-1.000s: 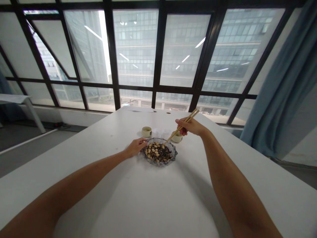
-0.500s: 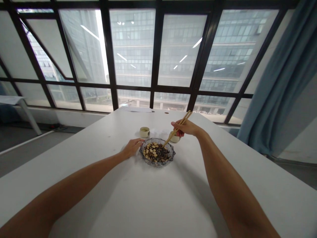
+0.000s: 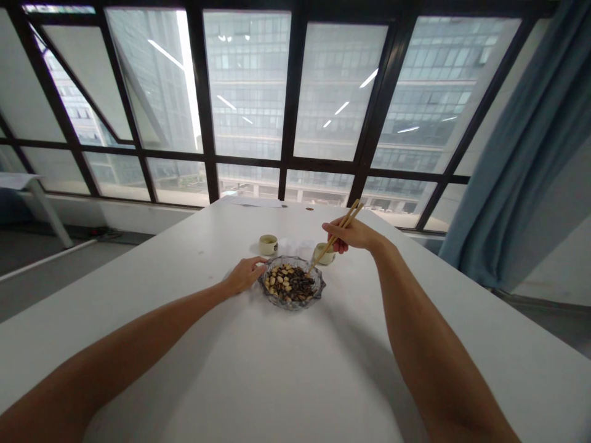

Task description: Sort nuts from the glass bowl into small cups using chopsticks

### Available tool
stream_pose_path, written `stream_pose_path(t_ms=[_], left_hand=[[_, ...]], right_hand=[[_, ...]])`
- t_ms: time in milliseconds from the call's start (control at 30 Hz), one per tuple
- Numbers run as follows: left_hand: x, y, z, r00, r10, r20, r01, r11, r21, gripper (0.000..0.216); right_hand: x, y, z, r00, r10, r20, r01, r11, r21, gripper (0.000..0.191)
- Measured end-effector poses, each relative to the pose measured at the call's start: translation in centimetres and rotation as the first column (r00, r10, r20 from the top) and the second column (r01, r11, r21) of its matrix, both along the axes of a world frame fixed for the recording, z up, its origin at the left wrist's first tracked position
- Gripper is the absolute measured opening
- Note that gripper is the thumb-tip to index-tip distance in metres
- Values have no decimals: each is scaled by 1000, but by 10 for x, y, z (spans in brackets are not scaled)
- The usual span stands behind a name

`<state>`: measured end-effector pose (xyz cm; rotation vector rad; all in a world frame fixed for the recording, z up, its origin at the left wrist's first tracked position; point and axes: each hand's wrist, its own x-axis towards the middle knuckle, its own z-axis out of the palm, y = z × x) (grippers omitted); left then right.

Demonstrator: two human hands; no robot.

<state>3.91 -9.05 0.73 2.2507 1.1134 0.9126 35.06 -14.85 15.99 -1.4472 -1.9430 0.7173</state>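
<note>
A clear glass bowl (image 3: 295, 304) with a scalloped rim stands on the white table, in front of me. Pale, flat seeds (image 3: 281, 278) lie mostly on its left side, and dark striped seeds (image 3: 301, 286) mostly on its right. My left hand (image 3: 245, 275) grips the bowl's left rim with its fingertips. In my right hand (image 3: 347, 235) is a pair of wooden chopsticks (image 3: 333, 239), slanting down to the left. Their tips are at the seeds near the bowl's right back edge; I cannot tell whether they pinch one.
Behind the bowl stand two small pale cups, the left cup (image 3: 268, 245) and the right cup (image 3: 325, 255), the latter partly behind the chopsticks. Papers (image 3: 256, 202) lie at the far edge of the white table (image 3: 277, 369). Windows rise beyond; a blue curtain (image 3: 517, 160) hangs right.
The chopstick tips have shifted slightly right within the bowl, and my right hand has moved a little right and up. My left hand stays at the rim.
</note>
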Motion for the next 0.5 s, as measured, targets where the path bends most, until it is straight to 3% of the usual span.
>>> stream_pose_path(t_ms=[300, 500], left_hand=[[1, -4, 4, 1000, -7, 10, 7, 1000, -2, 53], [2, -6, 6, 995, 15, -100, -14, 1000, 5, 57]], right_hand=[[-6, -2, -1, 998, 22, 50, -19, 998, -52, 52], [-9, -4, 0, 999, 24, 38, -21, 997, -69, 55]])
